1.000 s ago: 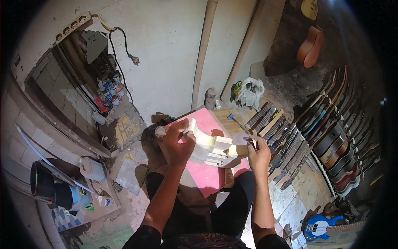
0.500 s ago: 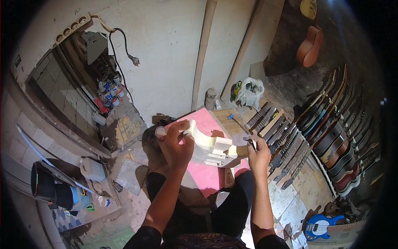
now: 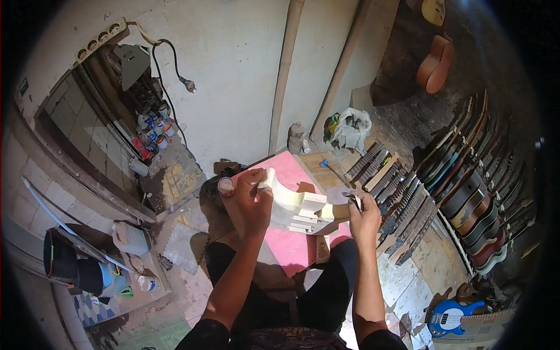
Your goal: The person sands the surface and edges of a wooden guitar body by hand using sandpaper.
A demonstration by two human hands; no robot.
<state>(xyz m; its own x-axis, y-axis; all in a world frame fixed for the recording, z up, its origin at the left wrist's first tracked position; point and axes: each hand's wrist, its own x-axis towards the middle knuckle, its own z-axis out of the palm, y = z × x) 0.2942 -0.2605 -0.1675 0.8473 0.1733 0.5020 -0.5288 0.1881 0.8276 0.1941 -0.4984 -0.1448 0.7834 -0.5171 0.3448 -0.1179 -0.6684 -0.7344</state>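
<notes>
A pale cream, unpainted solid guitar body is tilted up above a pink board, its cut-out slots facing me. My left hand is closed round the end of it on the left, thumb and fingers on the curved edge. At the other end, my right hand pinches a thin, dark-edged piece, too small to make out. That hand is close beside the body's right end; whether it touches the wood I cannot tell.
Left of the board stands a small round jar. Behind it lies a blue-headed hammer. Several guitar necks and a rack of guitars fill the right. A blue bass guitar lies lower right; buckets stand at left.
</notes>
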